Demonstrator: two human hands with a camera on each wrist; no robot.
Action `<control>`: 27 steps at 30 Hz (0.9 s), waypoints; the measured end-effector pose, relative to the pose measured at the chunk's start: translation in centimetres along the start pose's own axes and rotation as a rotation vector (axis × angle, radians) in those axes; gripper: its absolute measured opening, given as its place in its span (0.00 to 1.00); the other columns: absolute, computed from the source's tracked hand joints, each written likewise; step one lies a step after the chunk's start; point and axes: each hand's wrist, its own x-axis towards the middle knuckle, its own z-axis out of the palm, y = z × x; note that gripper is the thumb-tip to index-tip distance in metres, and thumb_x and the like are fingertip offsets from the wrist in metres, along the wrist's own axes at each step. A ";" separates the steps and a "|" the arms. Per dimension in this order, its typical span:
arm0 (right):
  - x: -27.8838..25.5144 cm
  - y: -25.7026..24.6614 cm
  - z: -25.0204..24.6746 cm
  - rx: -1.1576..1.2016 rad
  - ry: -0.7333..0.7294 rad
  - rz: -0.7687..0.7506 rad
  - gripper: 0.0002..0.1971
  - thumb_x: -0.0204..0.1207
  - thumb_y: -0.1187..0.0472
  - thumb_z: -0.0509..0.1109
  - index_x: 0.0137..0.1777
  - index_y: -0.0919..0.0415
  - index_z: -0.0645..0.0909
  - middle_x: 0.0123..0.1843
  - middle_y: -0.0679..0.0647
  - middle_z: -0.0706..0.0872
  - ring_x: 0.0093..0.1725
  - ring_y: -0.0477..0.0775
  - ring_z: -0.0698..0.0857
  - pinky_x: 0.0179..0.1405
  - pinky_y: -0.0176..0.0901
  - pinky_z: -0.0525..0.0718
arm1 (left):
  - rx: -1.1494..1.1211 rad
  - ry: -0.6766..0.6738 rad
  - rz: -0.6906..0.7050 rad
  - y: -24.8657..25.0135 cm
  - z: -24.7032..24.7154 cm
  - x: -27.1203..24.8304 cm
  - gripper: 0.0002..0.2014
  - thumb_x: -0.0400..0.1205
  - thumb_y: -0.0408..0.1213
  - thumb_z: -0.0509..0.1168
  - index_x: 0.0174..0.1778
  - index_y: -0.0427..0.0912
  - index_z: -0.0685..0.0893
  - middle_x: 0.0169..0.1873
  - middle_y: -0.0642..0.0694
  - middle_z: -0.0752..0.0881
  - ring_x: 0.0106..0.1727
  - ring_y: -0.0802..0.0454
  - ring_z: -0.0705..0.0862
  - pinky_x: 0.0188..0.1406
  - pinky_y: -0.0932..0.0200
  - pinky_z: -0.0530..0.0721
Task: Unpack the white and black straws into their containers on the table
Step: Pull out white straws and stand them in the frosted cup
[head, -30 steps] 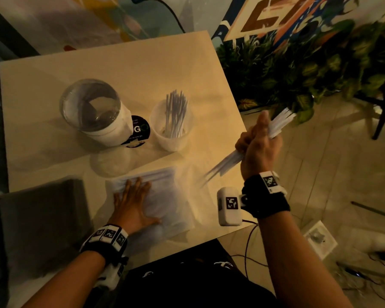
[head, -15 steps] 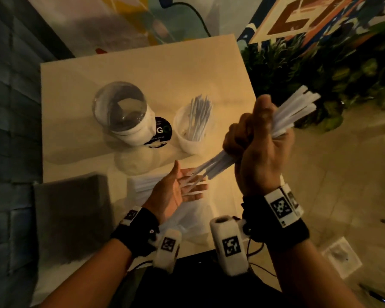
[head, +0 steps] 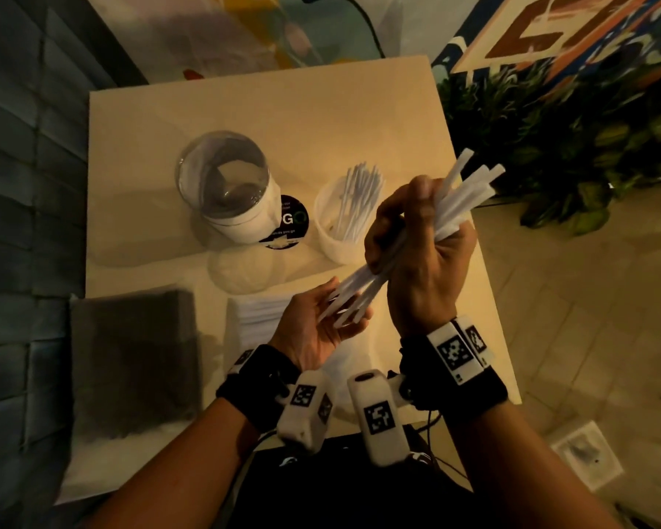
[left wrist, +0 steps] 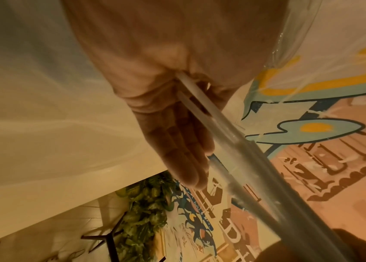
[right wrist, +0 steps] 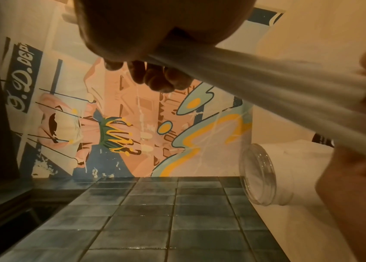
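- Straws (head: 378,276), a white bundle, held slanting above the near edge of the table (head: 245,108), seen from a head camera looking down.
- Right hand (head: 420,261) is curled in a fist round the middle of the bundle; upper ends fan out past the thumb toward the plants (head: 569,147), lower ends point down and left.
- Left hand (head: 317,326) lies palm up with fingers nearly straight, cupped under the lower ends; the tips touch its fingers. It grips nothing.
- Left wrist view shows the same: straight fingers (left wrist: 181,145) with straws crossing beside them.
- White cup (head: 340,231) stands on the table just beyond the hands and already holds upright white straws.
- Lidded cup (head: 229,192) with a clear dome stands left of it, apart from it.
- White pack (head: 256,318), a plastic bag of more straws, lies on the table below the left hand; a dark pack (head: 130,357), probably the black straws, lies to its left.
- Judged step: squaring the bundle before dropping it in the white cup.
- To do it well: tap the lower ends level against the left palm, loosen the fist slightly so straws slide flush, then carry the bundle upright over the cup.
- Lower ends first, clear of the straws already inside, and let go only once the tips are below the rim.
- Risk: the fanned ends may catch the rim or tip the light cup.
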 end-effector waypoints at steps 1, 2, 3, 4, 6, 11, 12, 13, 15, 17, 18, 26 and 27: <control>0.0 0.2 0.1 -0.006 -0.013 0.013 0.13 0.84 0.52 0.63 0.38 0.53 0.81 0.26 0.53 0.79 0.18 0.55 0.76 0.18 0.46 0.75 | 0.000 0.005 0.001 0.1 0.1 0.0 0.19 0.91 0.41 0.52 0.50 0.32 0.83 0.32 0.36 0.89 0.29 0.46 0.89 0.27 0.58 0.88; -0.1 0.4 0.2 -0.007 -0.032 0.025 0.14 0.83 0.48 0.65 0.39 0.56 0.80 0.25 0.53 0.79 0.18 0.55 0.76 0.18 0.46 0.75 | -0.002 0.006 0.003 0.2 0.2 0.0 0.18 0.90 0.40 0.53 0.49 0.32 0.83 0.31 0.37 0.88 0.28 0.46 0.89 0.27 0.59 0.88; 0.0 0.5 0.2 0.002 -0.053 0.033 0.18 0.80 0.44 0.68 0.40 0.59 0.79 0.24 0.53 0.78 0.18 0.56 0.76 0.18 0.47 0.74 | -0.002 0.003 0.006 0.2 0.3 0.0 0.18 0.90 0.40 0.53 0.48 0.33 0.83 0.30 0.38 0.88 0.27 0.47 0.88 0.26 0.60 0.88; 0.0 0.7 0.3 0.016 -0.071 0.038 0.22 0.78 0.41 0.69 0.41 0.62 0.78 0.23 0.53 0.78 0.17 0.57 0.75 0.19 0.46 0.74 | -0.002 0.002 0.008 0.3 0.4 0.1 0.18 0.90 0.40 0.53 0.47 0.34 0.84 0.29 0.39 0.87 0.26 0.48 0.87 0.25 0.61 0.87; 0.1 0.9 0.4 0.016 -0.094 0.033 0.25 0.75 0.38 0.71 0.41 0.63 0.77 0.22 0.53 0.77 0.16 0.58 0.74 0.20 0.46 0.74 | -0.011 -0.011 0.005 0.4 0.5 0.3 0.21 0.90 0.41 0.53 0.41 0.36 0.87 0.27 0.40 0.86 0.24 0.49 0.86 0.24 0.62 0.85; 0.4 1.3 0.5 0.008 -0.093 0.075 0.18 0.74 0.43 0.75 0.33 0.53 0.76 0.21 0.51 0.77 0.17 0.56 0.73 0.21 0.45 0.74 | 0.009 -0.041 -0.033 0.6 0.8 0.4 0.17 0.83 0.38 0.59 0.34 0.39 0.88 0.26 0.41 0.84 0.24 0.50 0.84 0.23 0.63 0.81; 0.6 1.4 0.4 -0.002 -0.111 0.084 0.17 0.75 0.47 0.76 0.33 0.55 0.77 0.21 0.52 0.77 0.17 0.57 0.74 0.21 0.46 0.74 | 0.008 -0.046 -0.044 0.7 0.8 0.4 0.11 0.79 0.38 0.61 0.36 0.38 0.86 0.26 0.41 0.84 0.24 0.51 0.83 0.22 0.64 0.79; 0.7 1.6 0.4 -0.018 -0.137 0.097 0.15 0.75 0.51 0.76 0.34 0.57 0.78 0.22 0.54 0.78 0.18 0.58 0.75 0.22 0.47 0.75 | 0.008 -0.056 -0.052 0.8 0.8 0.5 0.09 0.75 0.38 0.62 0.37 0.38 0.84 0.26 0.42 0.83 0.23 0.52 0.82 0.20 0.65 0.78; 0.8 2.1 0.3 -0.043 -0.196 0.146 0.13 0.75 0.57 0.75 0.34 0.62 0.78 0.23 0.58 0.79 0.20 0.60 0.78 0.25 0.47 0.77 | -0.003 -0.088 -0.052 0.9 0.8 0.7 0.07 0.74 0.38 0.62 0.36 0.39 0.80 0.24 0.44 0.80 0.20 0.55 0.77 0.16 0.68 0.73; 0.8 2.6 0.1 -0.054 -0.227 0.195 0.14 0.75 0.57 0.74 0.31 0.62 0.78 0.22 0.58 0.80 0.20 0.61 0.78 0.26 0.47 0.78 | -0.017 -0.115 -0.036 1.0 0.9 1.0 0.05 0.74 0.38 0.61 0.37 0.40 0.76 0.22 0.47 0.77 0.18 0.58 0.73 0.15 0.69 0.67; 0.8 2.9 0.0 -0.055 -0.229 0.213 0.15 0.75 0.56 0.74 0.30 0.61 0.77 0.21 0.57 0.80 0.19 0.62 0.78 0.26 0.48 0.77 | -0.014 -0.119 -0.033 1.1 1.0 1.0 0.05 0.74 0.38 0.61 0.37 0.40 0.74 0.21 0.48 0.75 0.17 0.59 0.72 0.15 0.69 0.64; 1.3 4.0 -0.9 0.017 -0.235 0.308 0.19 0.79 0.54 0.69 0.26 0.51 0.72 0.20 0.47 0.71 0.18 0.52 0.67 0.23 0.44 0.67 | 0.332 -0.066 0.011 1.7 1.3 1.5 0.22 0.88 0.33 0.52 0.28 0.43 0.81 0.21 0.47 0.75 0.18 0.57 0.69 0.20 0.65 0.62; 1.7 3.8 -1.2 0.069 -0.213 0.311 0.18 0.80 0.55 0.68 0.27 0.52 0.71 0.21 0.46 0.68 0.19 0.49 0.65 0.23 0.42 0.64 | 0.464 -0.026 0.043 1.9 1.3 1.7 0.19 0.88 0.34 0.54 0.33 0.42 0.82 0.25 0.45 0.79 0.21 0.56 0.73 0.21 0.65 0.67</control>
